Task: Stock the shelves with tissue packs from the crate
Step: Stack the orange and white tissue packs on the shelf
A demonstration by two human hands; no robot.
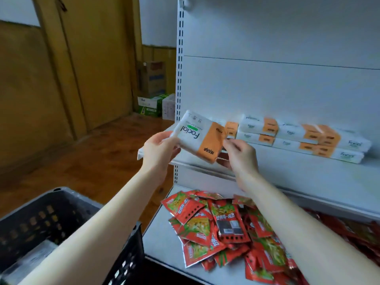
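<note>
Tissue pack [198, 136]: I read "Facial" on its white face. One end is orange. It is held off the shelves, tilted, with the white end up and to the left and the orange end down and to the right. It sits over the left front end of the middle shelf [191, 163].
Left hand [159, 152]: It is grasping the white end of the pack, thumb on the upper face and fingers [177, 150] curled beneath.
Right hand [239, 155]: It is grasping the orange end, the fingers [230, 143] pinching the pack at its right corner.
Stocked packs [298, 138]: These are of the same white and orange kind. They lie in a row two layers high along the middle shelf, against the back panel [267, 89], to the right of the held pack. The rightmost ones lie slightly askew.
Crate [67, 204]: It is dark, with perforated walls, and stands at lower left beside the shelving, under my view of the left forearm. I see something pale and wrapped inside; it may be more packs, but it is too blurred to confirm.
Lower shelf [156, 243]: It carries a loose heap of red sachets [224, 225], overlapping one another below both forearms.
Background: Cardboard boxes [153, 79] are stacked on the wooden floor [92, 157] left of the shelving, well apart from the hands.
</note>
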